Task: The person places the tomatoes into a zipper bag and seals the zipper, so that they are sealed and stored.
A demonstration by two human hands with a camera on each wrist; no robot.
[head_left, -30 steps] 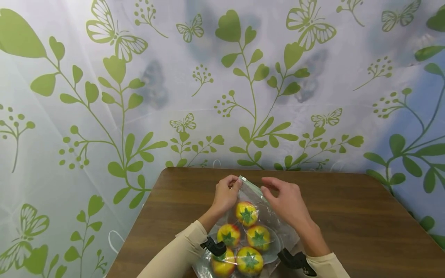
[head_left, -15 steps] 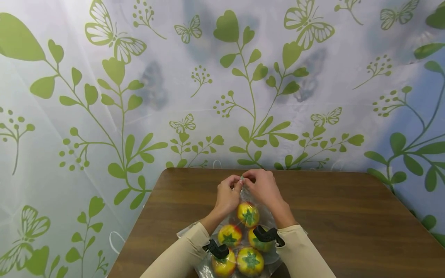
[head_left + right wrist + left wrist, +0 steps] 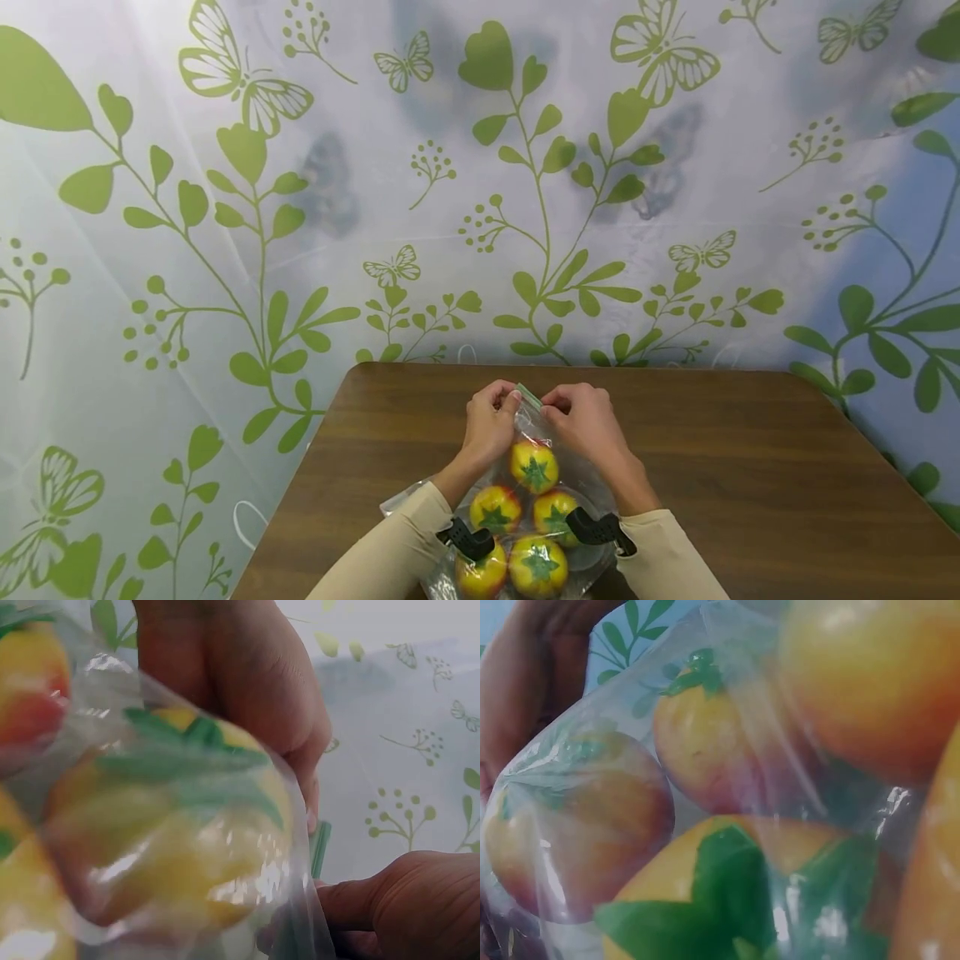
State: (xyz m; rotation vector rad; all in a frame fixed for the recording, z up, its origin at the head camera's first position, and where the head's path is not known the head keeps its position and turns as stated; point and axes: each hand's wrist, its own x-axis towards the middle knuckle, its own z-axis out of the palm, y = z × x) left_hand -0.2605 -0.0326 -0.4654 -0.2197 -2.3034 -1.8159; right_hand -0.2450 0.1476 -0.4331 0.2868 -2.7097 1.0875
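A clear zip bag point(image 3: 532, 427) stands before me, holding several yellow-and-red fruits point(image 3: 535, 467) with green star-shaped leaf caps. My left hand point(image 3: 486, 423) pinches the left end of the bag's green zip strip point(image 3: 528, 397). A short way to the right, my right hand point(image 3: 590, 423) pinches the same strip between thumb and fingers. The right wrist view shows a bit of the green strip point(image 3: 321, 847) between the two hands. Close up in the left wrist view, the film lies wrinkled over a fruit point(image 3: 577, 825).
Under the bag is a brown wooden table point(image 3: 720, 467) with rounded far corners. Behind it hangs a pale curtain point(image 3: 420, 317) printed with green leaves and butterflies. Black wrist mounts point(image 3: 467, 540) sit at both sleeve cuffs, overlapping the lower fruits in the head view.
My right hand came in from the right, off the strip, to meet my left hand at the strip's end, then shifted slightly right along it. The left hand keeps its grip.
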